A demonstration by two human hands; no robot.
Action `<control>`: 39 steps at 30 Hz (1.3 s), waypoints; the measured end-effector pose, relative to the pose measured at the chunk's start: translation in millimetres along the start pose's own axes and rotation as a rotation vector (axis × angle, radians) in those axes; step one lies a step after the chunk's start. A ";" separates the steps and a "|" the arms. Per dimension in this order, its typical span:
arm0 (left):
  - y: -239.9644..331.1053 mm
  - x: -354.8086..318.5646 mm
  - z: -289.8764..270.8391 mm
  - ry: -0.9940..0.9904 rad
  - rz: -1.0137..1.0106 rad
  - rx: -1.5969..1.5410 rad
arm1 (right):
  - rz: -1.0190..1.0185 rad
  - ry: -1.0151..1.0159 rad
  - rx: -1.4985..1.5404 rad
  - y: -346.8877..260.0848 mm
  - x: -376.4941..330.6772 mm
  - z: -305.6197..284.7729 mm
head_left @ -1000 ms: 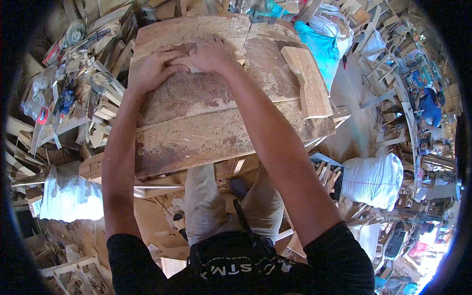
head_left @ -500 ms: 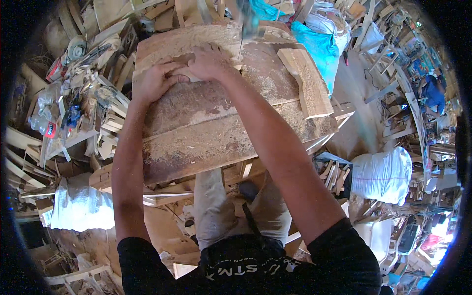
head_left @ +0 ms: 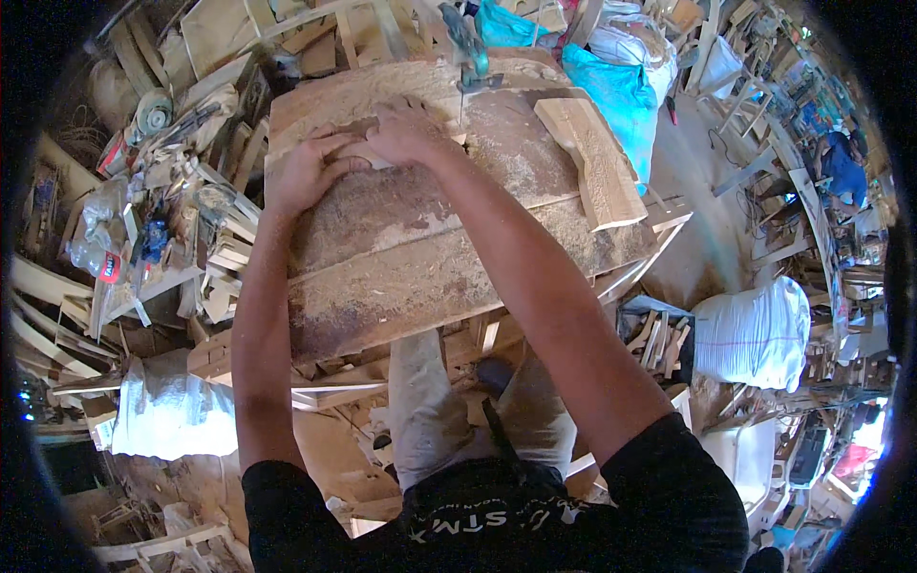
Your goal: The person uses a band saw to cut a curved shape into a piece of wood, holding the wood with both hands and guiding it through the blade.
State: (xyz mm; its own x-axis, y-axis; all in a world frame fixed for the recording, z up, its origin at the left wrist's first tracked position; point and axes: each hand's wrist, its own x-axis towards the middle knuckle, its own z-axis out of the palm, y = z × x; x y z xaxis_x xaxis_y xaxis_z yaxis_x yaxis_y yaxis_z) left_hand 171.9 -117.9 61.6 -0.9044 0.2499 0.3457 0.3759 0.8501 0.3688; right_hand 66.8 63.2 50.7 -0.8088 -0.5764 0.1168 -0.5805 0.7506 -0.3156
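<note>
My left hand (head_left: 309, 172) rests on a sawdust-covered wooden saw table (head_left: 382, 277), its fingers curled against a pale wood piece (head_left: 380, 160). My right hand (head_left: 409, 134) lies over the same piece, fingers bent and pressing down from above. Much of the piece is hidden under both hands; a small tip shows just right of the right hand. Close to that tip, a thin upright saw blade (head_left: 463, 107) runs down from a greenish metal blade guide (head_left: 470, 59). Farther right on the table lies a cut, curved wood block (head_left: 597, 167).
Offcuts (head_left: 224, 248) are heaped left of the table, with a plastic bottle (head_left: 95, 258) among them. A turquoise sack (head_left: 616, 91) stands beyond the right corner. White sacks (head_left: 755, 329) flank me. Another person in blue (head_left: 842, 172) is far right.
The whole view has shifted slightly. The blade guide shows more fully now. Both hands keep nearly the same place on the table and on the wood piece.
</note>
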 end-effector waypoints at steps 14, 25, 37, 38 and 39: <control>8.0 0.3 -1.7 -0.010 -0.022 0.008 | -0.002 -0.098 0.010 3.8 3.9 -3.4; 18.3 -0.2 -2.7 0.031 -0.066 0.041 | -0.030 -0.024 0.004 1.0 3.3 -0.1; 29.9 -2.7 -5.7 0.024 -0.116 0.088 | 0.026 -0.084 0.074 -2.9 1.4 -5.1; 31.6 -4.1 -5.6 0.034 -0.122 0.096 | 0.041 -0.111 0.060 -5.3 1.3 -6.2; 33.2 -4.8 -6.5 0.044 -0.126 0.086 | 0.037 -0.103 0.075 -6.8 0.8 -7.2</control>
State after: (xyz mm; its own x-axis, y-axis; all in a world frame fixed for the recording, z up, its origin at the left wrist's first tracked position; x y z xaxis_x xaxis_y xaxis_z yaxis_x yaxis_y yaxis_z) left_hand 190.1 -93.9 77.8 -0.9329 0.1196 0.3397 0.2394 0.9106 0.3368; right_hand 69.4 59.9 59.7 -0.8133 -0.5818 0.0079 -0.5388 0.7480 -0.3875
